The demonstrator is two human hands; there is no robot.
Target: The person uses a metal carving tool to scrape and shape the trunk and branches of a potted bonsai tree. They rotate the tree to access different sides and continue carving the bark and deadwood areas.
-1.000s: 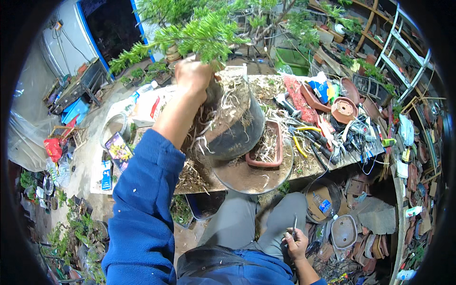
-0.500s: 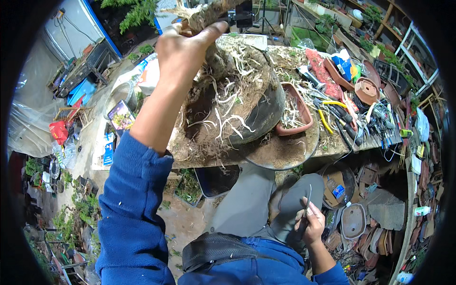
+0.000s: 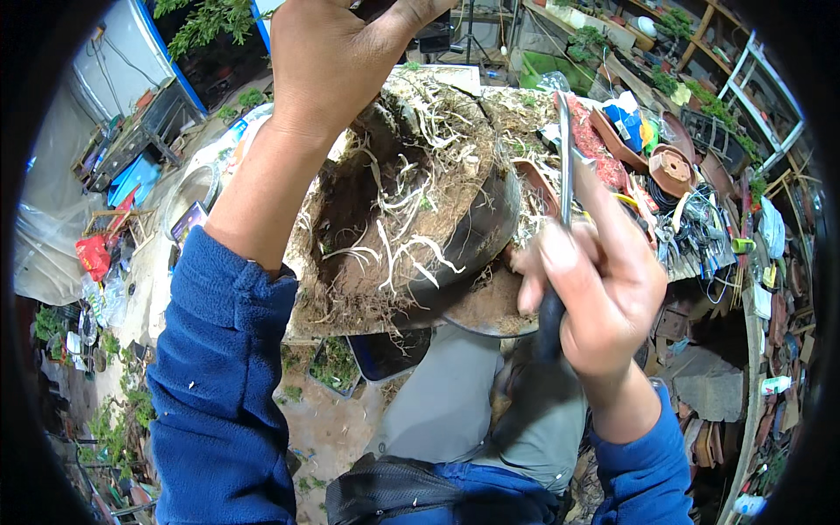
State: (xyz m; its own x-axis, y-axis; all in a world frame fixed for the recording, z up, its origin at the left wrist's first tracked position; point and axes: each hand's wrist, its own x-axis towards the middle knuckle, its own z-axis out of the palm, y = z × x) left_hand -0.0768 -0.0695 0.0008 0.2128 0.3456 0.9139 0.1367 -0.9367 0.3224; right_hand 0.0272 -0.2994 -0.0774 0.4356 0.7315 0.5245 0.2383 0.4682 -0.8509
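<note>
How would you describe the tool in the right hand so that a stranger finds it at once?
Start at the tilted brown root ball in the picture's middle. Just right of it, the right hand grips a slim metal tool with a dark handle, pointing up. Other tools lie flat on the bench.

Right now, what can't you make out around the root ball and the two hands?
- Head view: what the left hand grips; fingertips cut off by the top edge.
- Tip of the metal tool in the right hand: thin, lost against clutter.
- Dark pot: far side hidden by the root ball.
- Bench tools: too small.
</note>
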